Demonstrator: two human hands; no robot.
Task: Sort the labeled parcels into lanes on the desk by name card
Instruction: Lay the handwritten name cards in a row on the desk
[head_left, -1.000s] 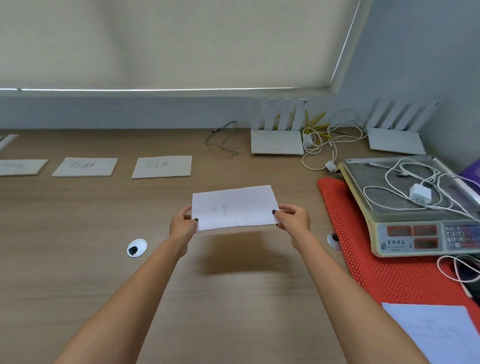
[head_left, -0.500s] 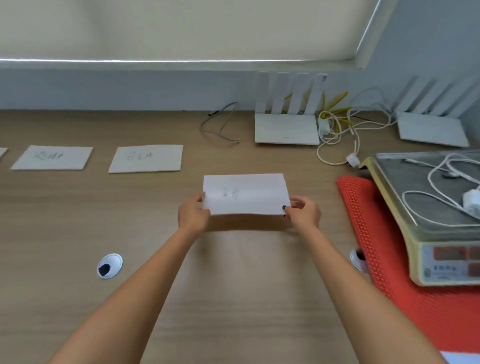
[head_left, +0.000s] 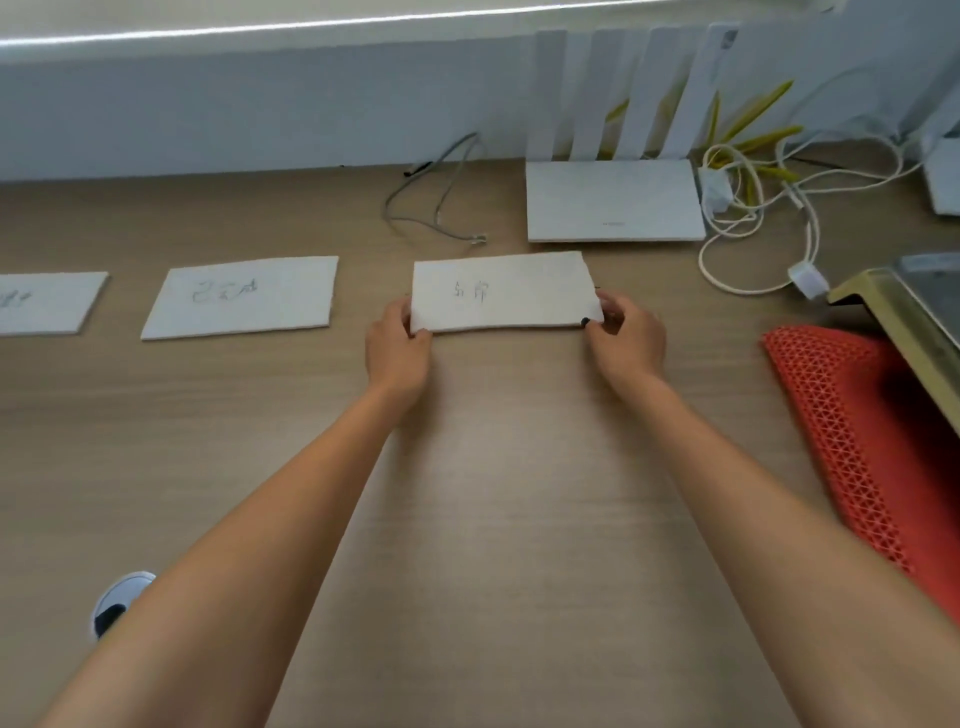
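A white name card with handwritten characters lies low over the wooden desk, in line with two other cards. My left hand pinches its left edge and my right hand pinches its right edge. To its left lies a second written card, and a third card is cut off at the left border. No parcels are in view.
A white router with upright antennas stands just behind the held card. White and yellow cables tangle to its right. A scale on a red mesh mat fills the right side. A grey cable and a desk grommet are also present.
Both hands have carried the card away from me and down, from held up in the air to the row of cards on the desk. The view has tilted down and forward.
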